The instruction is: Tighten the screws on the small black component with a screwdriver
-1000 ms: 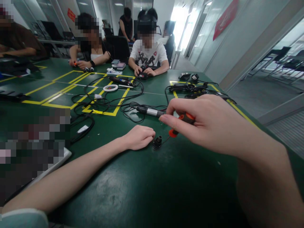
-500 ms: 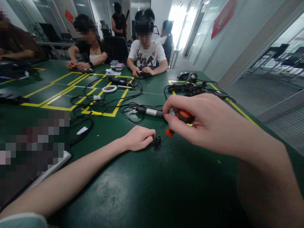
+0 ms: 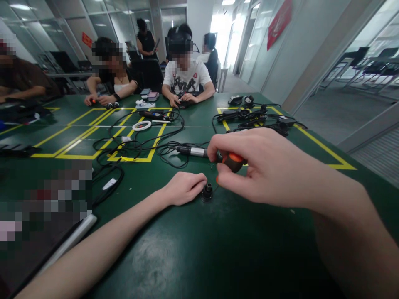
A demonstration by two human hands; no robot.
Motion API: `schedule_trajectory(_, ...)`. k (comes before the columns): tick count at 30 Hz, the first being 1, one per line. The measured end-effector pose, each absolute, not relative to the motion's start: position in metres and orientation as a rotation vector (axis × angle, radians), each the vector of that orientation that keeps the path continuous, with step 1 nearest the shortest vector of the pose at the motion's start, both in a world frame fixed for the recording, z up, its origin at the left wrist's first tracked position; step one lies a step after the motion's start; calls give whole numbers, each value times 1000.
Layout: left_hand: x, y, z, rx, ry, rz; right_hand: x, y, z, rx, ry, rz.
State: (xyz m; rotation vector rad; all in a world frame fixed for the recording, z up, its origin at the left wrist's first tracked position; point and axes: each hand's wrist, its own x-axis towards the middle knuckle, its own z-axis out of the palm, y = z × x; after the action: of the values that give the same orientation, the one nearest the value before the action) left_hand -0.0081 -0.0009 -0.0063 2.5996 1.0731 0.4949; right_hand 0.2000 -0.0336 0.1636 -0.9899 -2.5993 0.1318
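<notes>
My left hand [image 3: 187, 189] rests on the green table with its fingers closed at the side of a small black round part [image 3: 207, 194]. That part stands upright and has a narrow tube-like top. In my right hand [image 3: 268, 166] is a screwdriver [image 3: 233, 162] with an orange and black handle, pinched between thumb and fingers. Its thin shaft slants down to the left toward the black part; whether the tip touches it I cannot tell. Just behind the hands lies a black and silver pen-shaped tool [image 3: 192, 151] with a cable.
Black cables [image 3: 134, 143] tangle across the yellow-taped table [image 3: 162, 249]. A white ring [image 3: 141, 125] lies among them. More black cabled devices [image 3: 240, 116] are at the back right. Co-workers sit across the table, one in a white shirt [image 3: 188, 77]. A blurred-out object is at the left.
The view has tilted up slightly, so the scene sits lower. My right fingers have shifted around the screwdriver handle, hiding more of its orange collar. My left hand stays at the black part.
</notes>
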Motion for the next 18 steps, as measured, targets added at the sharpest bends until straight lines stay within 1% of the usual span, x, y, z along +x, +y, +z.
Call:
schedule_trajectory(5, -11, -1, -7, 2602, 1059, 558, 196, -33, 163, -1008, -2606, 108)
schedule_trajectory(12, -13, 2, -11, 2643, 1046, 527, 196, -33, 162, -1024, -2587, 155)
schedule_trajectory(18, -16, 2, -15, 2641, 1055, 588, 193, -35, 166, -1082, -2590, 140)
